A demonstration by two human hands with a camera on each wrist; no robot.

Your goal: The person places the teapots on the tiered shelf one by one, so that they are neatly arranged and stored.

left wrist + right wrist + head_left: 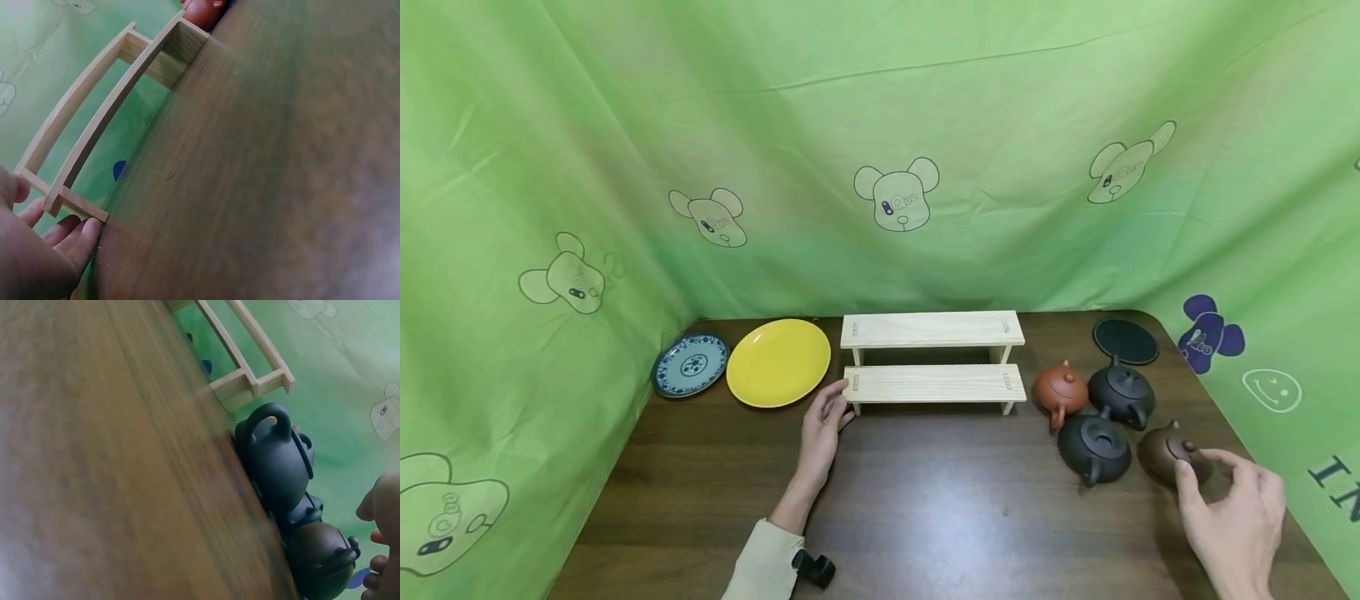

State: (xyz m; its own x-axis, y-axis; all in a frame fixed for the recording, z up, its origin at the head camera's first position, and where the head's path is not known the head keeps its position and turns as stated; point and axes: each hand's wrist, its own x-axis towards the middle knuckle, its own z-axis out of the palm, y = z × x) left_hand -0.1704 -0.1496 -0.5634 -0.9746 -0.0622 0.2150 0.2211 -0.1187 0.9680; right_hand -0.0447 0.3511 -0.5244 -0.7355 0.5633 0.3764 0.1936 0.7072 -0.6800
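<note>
Seen from your head, the desk (pixel 925 483) runs against the green curtain (pixel 880 92) at 12 o'clock, and its right edge falls near your right hand (pixel 1238 508). The broadest stretch of bare wood lies between your two hands, at 6 o'clock from the two-step wooden stand (pixel 932 384). At the stand's 3 o'clock, only a narrow gap parts it from the red teapot (pixel 1062 386); at its 9 o'clock, the yellow plate (pixel 778 363) sits nearby, the blue patterned plate (pixel 691 365) just past it.

The brown teapot (pixel 1163 454) stands upright near that right edge, the front black teapot (pixel 1094 446) close at its 9 o'clock.

Your right hand reaches toward 11 o'clock over the brown teapot, thumb and fingers apart, a gap to the pot showing in the right wrist view. Your left hand (pixel 821 429) points to 1 o'clock, fingers extended and touching the stand's left end.
</note>
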